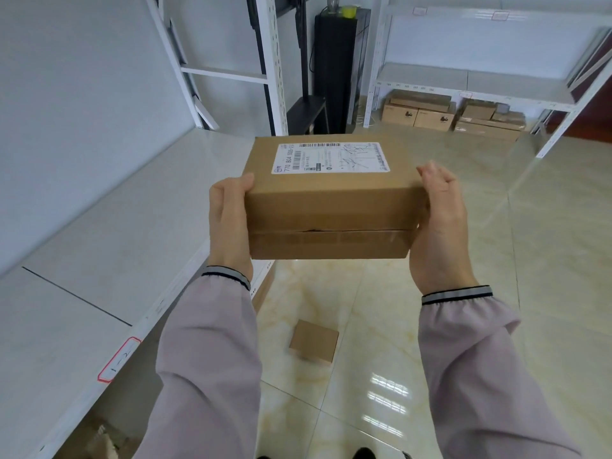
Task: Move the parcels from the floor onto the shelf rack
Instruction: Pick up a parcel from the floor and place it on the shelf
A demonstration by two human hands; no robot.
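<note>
Above the tiled floor (430, 293), a labelled parcel (331, 207), left hand (228, 223) and right hand (440, 226) fingers clamped on its ends.

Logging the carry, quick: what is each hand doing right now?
Left hand: grips the left end of the parcel.
Right hand: grips the parcel's right end.

Both sleeved arms reached forward; left hand (228, 223) and right hand (440, 226) clasped opposite sides of a parcel (331, 207).
</note>
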